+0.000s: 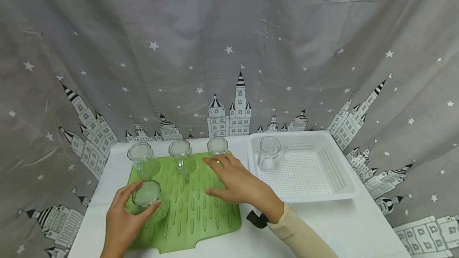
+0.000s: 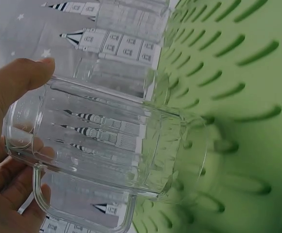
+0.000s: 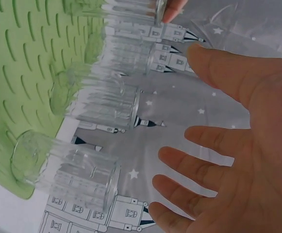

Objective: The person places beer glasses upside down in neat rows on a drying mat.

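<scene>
My left hand [image 1: 122, 220] grips a clear glass mug [image 1: 147, 195] round its base, thumb on one side and fingers on the other. In the left wrist view this mug [image 2: 107, 136] is upside down, mouth towards the green drying mat [image 1: 186, 230]; whether its rim touches the mat I cannot tell. My right hand [image 1: 234, 180] is spread with nothing in it, beside an upturned mug [image 1: 217, 146] at the mat's back right. The right wrist view shows the palm [image 3: 262, 141] apart from the mugs. Two more upturned mugs, one middle [image 1: 180, 150] and one left [image 1: 140, 153], share the back row.
A white perforated basket [image 1: 344, 170] stands right of the mat, with one glass mug [image 1: 269, 152] at its left end. A black object [image 1: 256, 219] lies near my right wrist. Behind the white table [image 1: 287, 238] hangs a grey curtain [image 1: 229, 19] with castles and stars.
</scene>
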A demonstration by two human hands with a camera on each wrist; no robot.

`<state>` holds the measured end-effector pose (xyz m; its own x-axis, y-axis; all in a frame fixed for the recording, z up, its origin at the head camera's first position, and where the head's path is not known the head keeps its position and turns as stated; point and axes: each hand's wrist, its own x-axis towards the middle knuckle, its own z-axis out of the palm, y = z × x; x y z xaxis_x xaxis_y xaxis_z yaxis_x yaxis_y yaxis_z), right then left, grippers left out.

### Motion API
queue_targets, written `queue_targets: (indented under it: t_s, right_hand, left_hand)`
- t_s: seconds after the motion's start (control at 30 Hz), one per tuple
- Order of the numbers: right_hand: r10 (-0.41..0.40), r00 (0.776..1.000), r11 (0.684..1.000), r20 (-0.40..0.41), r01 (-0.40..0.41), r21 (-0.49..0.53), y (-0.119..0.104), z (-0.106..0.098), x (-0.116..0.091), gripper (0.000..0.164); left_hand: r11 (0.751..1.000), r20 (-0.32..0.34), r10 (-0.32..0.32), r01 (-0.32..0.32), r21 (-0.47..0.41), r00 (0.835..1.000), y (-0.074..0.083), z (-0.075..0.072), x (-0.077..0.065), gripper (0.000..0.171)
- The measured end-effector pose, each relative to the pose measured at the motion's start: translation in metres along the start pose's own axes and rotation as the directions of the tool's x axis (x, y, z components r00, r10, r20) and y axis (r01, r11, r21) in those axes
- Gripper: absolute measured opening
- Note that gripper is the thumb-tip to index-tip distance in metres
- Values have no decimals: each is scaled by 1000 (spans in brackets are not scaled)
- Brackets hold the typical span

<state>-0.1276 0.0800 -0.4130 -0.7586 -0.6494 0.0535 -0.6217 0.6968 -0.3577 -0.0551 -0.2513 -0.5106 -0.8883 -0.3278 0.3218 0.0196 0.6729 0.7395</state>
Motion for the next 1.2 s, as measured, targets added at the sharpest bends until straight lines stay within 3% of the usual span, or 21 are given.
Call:
queue_targets:
  t_s: [0.3,0.47,0.87,1.2]
  right_hand:
    - [48,999,998,8,-48,49,9,-1,-7,86]
    - [50,999,997,-3,-50,54,13,2,-8,86]
    - [58,998,997,2,-58,44,17,2,-9,87]
    - [89,996,995,-12,-88,50,30,-4,-16,86]
  left_hand:
    - [1000,-120,-7,7,1,993,-20,-4,12,91]
    - [999,-136,-35,35,-5,990,-26,-3,14,90]
    - [995,-29,-90,88,-54,996,-30,-3,18,94]
    - [995,-32,-86,84,-55,996,-35,-4,17,100]
